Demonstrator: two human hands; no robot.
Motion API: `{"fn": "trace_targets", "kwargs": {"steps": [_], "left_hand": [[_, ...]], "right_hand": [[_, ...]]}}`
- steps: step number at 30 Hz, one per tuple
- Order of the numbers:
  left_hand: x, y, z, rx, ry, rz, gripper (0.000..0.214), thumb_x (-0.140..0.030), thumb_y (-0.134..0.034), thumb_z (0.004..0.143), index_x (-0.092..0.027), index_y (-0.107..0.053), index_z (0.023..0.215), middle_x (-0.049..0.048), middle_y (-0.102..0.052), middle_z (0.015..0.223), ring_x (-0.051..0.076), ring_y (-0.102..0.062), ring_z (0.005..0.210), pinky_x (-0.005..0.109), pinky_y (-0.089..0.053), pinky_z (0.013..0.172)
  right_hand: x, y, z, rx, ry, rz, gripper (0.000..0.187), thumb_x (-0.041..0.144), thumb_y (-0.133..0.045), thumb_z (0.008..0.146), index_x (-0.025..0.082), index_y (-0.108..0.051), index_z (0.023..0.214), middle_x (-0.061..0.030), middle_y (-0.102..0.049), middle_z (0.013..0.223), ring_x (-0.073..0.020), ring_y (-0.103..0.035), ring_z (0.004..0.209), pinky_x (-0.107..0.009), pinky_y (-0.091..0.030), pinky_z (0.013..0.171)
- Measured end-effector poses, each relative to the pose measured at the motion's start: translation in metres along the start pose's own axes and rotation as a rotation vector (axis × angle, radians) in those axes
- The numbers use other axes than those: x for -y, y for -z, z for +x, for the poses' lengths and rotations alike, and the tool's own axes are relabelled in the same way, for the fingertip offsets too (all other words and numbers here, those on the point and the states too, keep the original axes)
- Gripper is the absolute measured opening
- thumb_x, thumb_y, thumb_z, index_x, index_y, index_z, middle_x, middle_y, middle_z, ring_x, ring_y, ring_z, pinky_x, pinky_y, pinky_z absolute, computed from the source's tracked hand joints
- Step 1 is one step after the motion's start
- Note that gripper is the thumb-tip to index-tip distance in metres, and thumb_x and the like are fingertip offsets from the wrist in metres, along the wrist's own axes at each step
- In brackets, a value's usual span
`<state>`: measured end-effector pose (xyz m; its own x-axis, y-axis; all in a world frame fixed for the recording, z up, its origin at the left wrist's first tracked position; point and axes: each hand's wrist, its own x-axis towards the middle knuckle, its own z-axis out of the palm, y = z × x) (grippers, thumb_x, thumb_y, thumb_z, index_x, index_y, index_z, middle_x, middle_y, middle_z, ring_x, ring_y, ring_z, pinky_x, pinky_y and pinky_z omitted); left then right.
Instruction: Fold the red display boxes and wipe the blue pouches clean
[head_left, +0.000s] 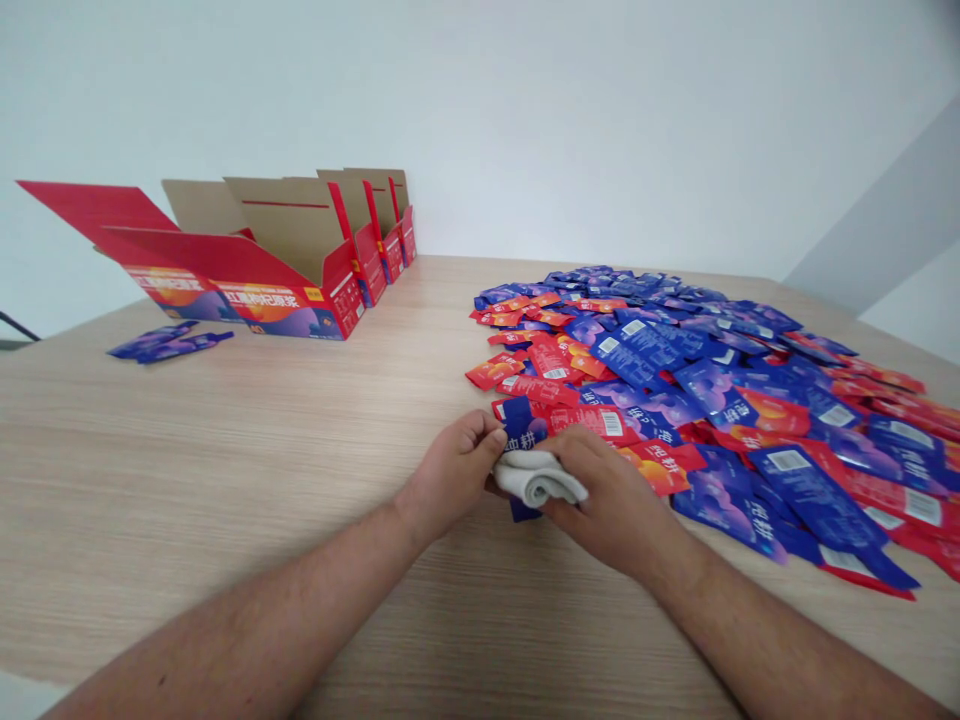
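Near the middle of the table, my left hand (457, 465) pinches a blue sachet (523, 425) by its left edge. A folded, rolled white cloth (536, 474) is gripped in my right hand (604, 490) and lies against the front of the sachet. The cloth and fingers hide the sachet's middle; its lower end (525, 511) pokes out below. To the right of both hands spreads a big heap of red and blue sachets (652, 345), its near edge close to my right hand.
Several red printed cartons (289, 270) with raised flaps stand in a row at the back left. Two or more blue sachets (171, 342) lie before them. The wooden table (300, 450) ends at a pale wall (525, 120).
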<state>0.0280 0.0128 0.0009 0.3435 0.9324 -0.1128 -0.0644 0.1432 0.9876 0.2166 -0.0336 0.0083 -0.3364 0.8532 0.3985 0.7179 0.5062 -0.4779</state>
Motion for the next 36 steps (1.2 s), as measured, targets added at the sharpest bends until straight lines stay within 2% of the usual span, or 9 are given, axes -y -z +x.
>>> {"fn": "trace_targets", "kwargs": {"steps": [4,7,9,13,18,23,28,32,36], "left_hand": [[-0.0023,-0.0015,-0.0012,-0.020,0.004,-0.028,0.023,-0.039,-0.059,0.086,-0.017,-0.052,0.081,-0.0030,-0.054,0.068,0.010,-0.054,0.056,0.025,-0.055,0.049],[-0.0028,-0.0019,-0.0019,-0.029,-0.008,-0.004,0.022,-0.036,-0.060,0.085,-0.017,-0.052,0.079,-0.0047,-0.050,0.062,0.007,-0.047,0.050,0.017,-0.044,0.043],[-0.0023,-0.0016,-0.0017,-0.030,-0.012,-0.002,0.022,-0.037,-0.061,0.085,-0.017,-0.052,0.078,-0.0046,-0.050,0.062,0.007,-0.046,0.050,0.017,-0.044,0.044],[0.0000,-0.0002,-0.0001,-0.019,-0.001,-0.044,0.025,-0.041,-0.060,0.085,-0.018,-0.052,0.081,-0.0024,-0.055,0.069,0.011,-0.055,0.057,0.027,-0.055,0.050],[0.0000,0.0006,-0.0004,-0.029,-0.013,-0.002,0.022,-0.037,-0.060,0.086,-0.017,-0.052,0.080,-0.0052,-0.049,0.062,0.007,-0.046,0.050,0.017,-0.044,0.044],[-0.0019,0.0007,-0.0008,-0.027,0.001,-0.041,0.024,-0.041,-0.059,0.086,-0.018,-0.052,0.081,-0.0031,-0.054,0.068,0.011,-0.054,0.055,0.027,-0.054,0.049],[0.0009,0.0027,0.0011,-0.039,-0.005,-0.014,0.023,-0.038,-0.062,0.085,-0.018,-0.052,0.080,-0.0051,-0.050,0.062,0.008,-0.047,0.051,0.019,-0.046,0.046],[-0.0001,0.0016,0.0011,-0.013,-0.004,-0.034,0.023,-0.039,-0.062,0.085,-0.018,-0.052,0.081,-0.0036,-0.053,0.069,0.011,-0.053,0.057,0.026,-0.055,0.049],[-0.0021,0.0005,-0.0007,0.057,0.009,-0.003,0.021,-0.037,-0.060,0.086,-0.018,-0.053,0.082,-0.0033,-0.054,0.068,0.010,-0.054,0.055,0.026,-0.055,0.047]], "right_hand": [[-0.0011,0.0014,0.0001,-0.118,-0.041,-0.035,0.017,0.022,-0.065,0.087,0.023,-0.060,0.104,-0.0055,-0.063,0.095,-0.0242,-0.060,0.092,-0.037,-0.050,0.078],[0.0009,0.0006,-0.0001,0.037,-0.001,0.029,0.028,0.011,-0.065,0.079,0.024,-0.060,0.103,-0.0051,-0.063,0.100,-0.0233,-0.059,0.093,-0.036,-0.050,0.078],[0.0011,0.0003,0.0001,0.066,-0.003,0.037,0.028,0.010,-0.065,0.078,0.024,-0.061,0.103,-0.0050,-0.063,0.100,-0.0236,-0.059,0.094,-0.036,-0.050,0.078],[-0.0012,0.0010,0.0008,-0.095,-0.067,0.001,0.019,0.022,-0.065,0.087,0.023,-0.061,0.105,-0.0051,-0.062,0.096,-0.0242,-0.059,0.093,-0.038,-0.050,0.078],[0.0018,0.0008,0.0003,0.082,0.012,0.069,0.031,0.008,-0.065,0.076,0.023,-0.062,0.103,-0.0048,-0.063,0.101,-0.0233,-0.059,0.095,-0.037,-0.050,0.078],[0.0002,0.0033,0.0020,-0.086,-0.084,0.028,0.020,0.023,-0.066,0.087,0.022,-0.062,0.106,-0.0057,-0.063,0.098,-0.0237,-0.059,0.093,-0.038,-0.050,0.079],[0.0030,0.0021,0.0009,0.107,0.015,0.056,0.030,0.008,-0.066,0.076,0.023,-0.062,0.102,-0.0042,-0.063,0.099,-0.0228,-0.060,0.093,-0.035,-0.050,0.077],[0.0004,0.0036,0.0017,-0.064,-0.061,0.003,0.021,0.024,-0.067,0.087,0.023,-0.062,0.107,-0.0058,-0.065,0.101,-0.0250,-0.061,0.097,-0.038,-0.050,0.081],[-0.0023,0.0067,0.0034,-0.099,-0.032,-0.016,0.017,0.029,-0.065,0.089,0.022,-0.062,0.105,-0.0061,-0.065,0.097,-0.0250,-0.061,0.095,-0.037,-0.051,0.079]]}}
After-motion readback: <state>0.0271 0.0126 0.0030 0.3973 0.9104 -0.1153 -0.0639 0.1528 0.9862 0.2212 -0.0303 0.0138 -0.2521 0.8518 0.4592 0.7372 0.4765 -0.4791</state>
